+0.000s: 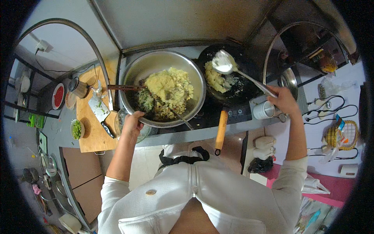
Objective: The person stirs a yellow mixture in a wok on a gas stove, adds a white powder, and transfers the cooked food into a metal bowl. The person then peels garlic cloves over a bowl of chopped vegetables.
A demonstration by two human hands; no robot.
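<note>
My left hand point(133, 125) grips the near left rim of a large stainless steel bowl point(187, 65). Inside the bowl lies a heap of crumbly yellow food point(168, 84), with chopped greens point(145, 101) at its left. A pair of brown chopsticks point(125, 87) rests across the left rim, and a metal utensil handle point(182, 120) leans over the near rim. In my right hand point(283, 101) is the handle of a metal cooking ladle or spatula point(223, 62), its head above a black wok point(245, 87). More yellow food point(215, 79) sits in the wok, whose wooden handle point(222, 128) points towards me.
Left of the bowl, a wooden cutting board point(87, 117) carries a cleaver point(100, 112). A bowl of chopped greens point(76, 129) stands at its edge, and a glass bowl point(143, 135) is partly under the steel bowl. A white cup point(263, 110) is beside the wok, near the induction cooktop point(239, 112).
</note>
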